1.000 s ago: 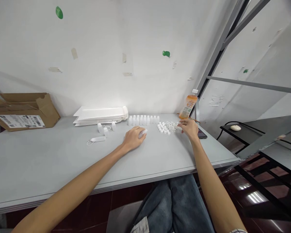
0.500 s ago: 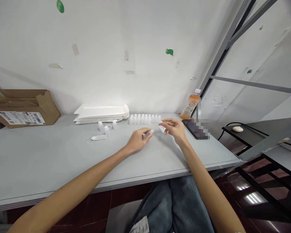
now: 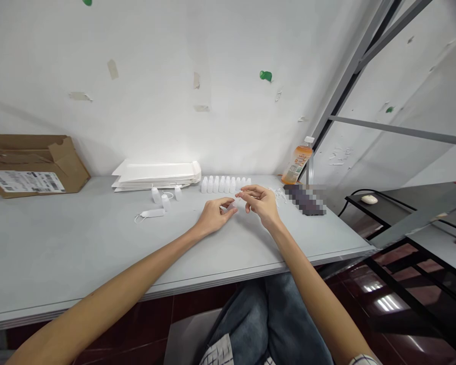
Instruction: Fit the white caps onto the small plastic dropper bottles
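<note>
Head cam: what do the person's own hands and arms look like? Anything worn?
The left hand and right hand are bare, with no gloves or visible rings. The forearms have no sleeves. At the frame edge, the right forearm shows a cut-off white band with dark markings, maybe a cuff or strap.

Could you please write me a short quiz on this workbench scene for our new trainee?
1. True or false: the orange drink bottle stands to the right of the row of small white bottles.
2. Which item sits at the far left of the table? A) a cardboard box B) a stack of white envelopes C) a drink bottle
3. What white item sits on the dark side table?

Key: 1 true; 2 A; 3 a computer mouse.
</note>
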`<state>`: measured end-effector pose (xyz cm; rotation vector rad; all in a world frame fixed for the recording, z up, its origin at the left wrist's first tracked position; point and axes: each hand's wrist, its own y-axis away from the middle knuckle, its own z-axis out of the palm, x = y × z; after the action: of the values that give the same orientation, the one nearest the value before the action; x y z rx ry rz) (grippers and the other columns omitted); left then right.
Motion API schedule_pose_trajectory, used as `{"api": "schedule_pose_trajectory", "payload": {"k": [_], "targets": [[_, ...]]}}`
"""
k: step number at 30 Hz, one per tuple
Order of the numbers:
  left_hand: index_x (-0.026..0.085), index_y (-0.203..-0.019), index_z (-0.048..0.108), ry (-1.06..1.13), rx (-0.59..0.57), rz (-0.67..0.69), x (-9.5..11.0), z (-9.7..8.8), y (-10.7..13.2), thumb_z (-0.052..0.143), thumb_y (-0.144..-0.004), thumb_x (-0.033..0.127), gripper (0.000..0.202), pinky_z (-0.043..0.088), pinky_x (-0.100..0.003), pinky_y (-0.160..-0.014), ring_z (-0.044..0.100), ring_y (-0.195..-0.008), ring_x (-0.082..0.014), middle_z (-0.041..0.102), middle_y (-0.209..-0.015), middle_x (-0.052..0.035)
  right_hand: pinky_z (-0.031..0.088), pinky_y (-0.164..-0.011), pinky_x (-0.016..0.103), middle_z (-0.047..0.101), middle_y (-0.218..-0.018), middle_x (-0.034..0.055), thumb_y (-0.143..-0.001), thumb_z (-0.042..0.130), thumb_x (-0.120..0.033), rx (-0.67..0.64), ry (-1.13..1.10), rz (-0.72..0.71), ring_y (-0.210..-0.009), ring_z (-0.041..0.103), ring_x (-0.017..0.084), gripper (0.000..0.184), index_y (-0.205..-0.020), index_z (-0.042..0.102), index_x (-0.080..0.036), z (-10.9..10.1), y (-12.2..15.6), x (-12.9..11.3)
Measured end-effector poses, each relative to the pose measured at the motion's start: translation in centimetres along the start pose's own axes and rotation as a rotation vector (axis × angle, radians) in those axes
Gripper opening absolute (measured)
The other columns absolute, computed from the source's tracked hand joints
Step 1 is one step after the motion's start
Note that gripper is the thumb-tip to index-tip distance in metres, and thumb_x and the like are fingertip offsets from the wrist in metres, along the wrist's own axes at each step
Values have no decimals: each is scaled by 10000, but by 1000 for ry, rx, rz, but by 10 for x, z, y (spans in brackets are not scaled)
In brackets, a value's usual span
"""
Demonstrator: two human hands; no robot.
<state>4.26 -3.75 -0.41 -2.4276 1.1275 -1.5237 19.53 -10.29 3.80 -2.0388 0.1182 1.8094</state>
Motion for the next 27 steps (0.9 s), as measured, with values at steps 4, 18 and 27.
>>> {"api": "schedule_pose_trajectory", "payload": {"k": [4,18,27], "targets": [[160,-1058,721,-4,-7,-14,1,0,0,640,-807,375,340,540,-289,-684,668,-858,-211,740,-985,-80,351,-382,240,743,-849,73,-635,771,-479,1,-28,-7,-390,487,72,394,-845,644,-170,0,-1,3],[143,-1257,588,150,20,-10,8,-4,1,615,-826,323,468,495,-237,-600,651,-685,-146,720,-855,-55,420,-413,261,719,-842,54,-657,763,-494,-19,78,-57,-390,544,96,410,-897,666,-177,0,-2,14],[139,-1118,633,198,20,-19,6,-2,1,613,-826,355,364,508,-250,-604,675,-675,-160,714,-838,-66,354,-347,226,732,-846,56,-655,765,-487,-60,65,-11,-363,532,87,428,-929,653,-178,-3,-2,14]]}}
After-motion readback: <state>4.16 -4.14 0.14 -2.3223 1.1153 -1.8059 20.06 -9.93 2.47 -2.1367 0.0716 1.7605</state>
